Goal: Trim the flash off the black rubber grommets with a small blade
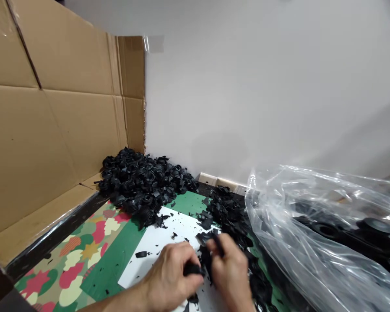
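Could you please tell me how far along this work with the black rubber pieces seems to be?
It looks well along: a large heap of ribbed black rubber pieces sits against the cardboard. In hand, the left hand and right hand work a black piece over a white sheet. Seemingly left: black parts in the clear plastic bag.

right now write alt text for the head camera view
The left hand and right hand grip black scraps above a white paper sheet, beside a large heap of ribbed black pieces and a clear plastic bag.
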`<action>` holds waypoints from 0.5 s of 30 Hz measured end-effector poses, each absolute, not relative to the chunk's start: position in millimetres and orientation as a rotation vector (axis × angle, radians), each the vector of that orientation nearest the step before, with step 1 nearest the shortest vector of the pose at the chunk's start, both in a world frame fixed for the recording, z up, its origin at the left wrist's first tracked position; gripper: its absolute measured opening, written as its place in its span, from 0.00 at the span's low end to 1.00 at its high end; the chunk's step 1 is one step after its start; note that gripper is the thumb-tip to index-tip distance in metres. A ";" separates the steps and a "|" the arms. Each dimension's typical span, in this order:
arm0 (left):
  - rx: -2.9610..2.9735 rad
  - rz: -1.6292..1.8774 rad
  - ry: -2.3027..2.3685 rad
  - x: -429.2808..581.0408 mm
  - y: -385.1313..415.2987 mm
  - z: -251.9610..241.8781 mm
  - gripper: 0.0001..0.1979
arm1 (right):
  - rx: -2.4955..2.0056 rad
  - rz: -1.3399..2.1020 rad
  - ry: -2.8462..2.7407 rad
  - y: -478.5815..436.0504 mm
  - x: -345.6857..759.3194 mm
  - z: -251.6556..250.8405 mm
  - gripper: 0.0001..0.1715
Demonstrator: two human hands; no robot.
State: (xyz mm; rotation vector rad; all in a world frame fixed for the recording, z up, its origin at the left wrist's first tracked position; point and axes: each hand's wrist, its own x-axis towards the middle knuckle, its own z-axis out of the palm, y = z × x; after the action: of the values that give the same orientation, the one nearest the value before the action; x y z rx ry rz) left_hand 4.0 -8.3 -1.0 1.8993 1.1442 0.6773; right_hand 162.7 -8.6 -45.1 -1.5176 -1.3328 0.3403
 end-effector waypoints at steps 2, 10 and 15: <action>1.809 0.754 0.952 3.8 -9.1 -2.4 0.05 | -1.621 0.270 -1.211 -3.5 182.0 -39.7 0.17; 1.211 0.872 0.960 -0.2 8.9 -4.0 0.18 | -1.751 0.247 -1.106 -2.2 200.9 -35.5 0.21; 0.881 1.033 0.955 -2.6 17.9 -8.4 0.27 | -1.697 0.393 -1.139 -6.9 194.3 -41.8 0.20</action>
State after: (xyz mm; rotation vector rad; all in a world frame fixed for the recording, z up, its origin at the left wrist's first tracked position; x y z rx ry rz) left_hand -2.6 17.9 -8.4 0.8813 0.9551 1.0326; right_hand 194.3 -6.9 -41.8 -1.6968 -1.1387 0.3928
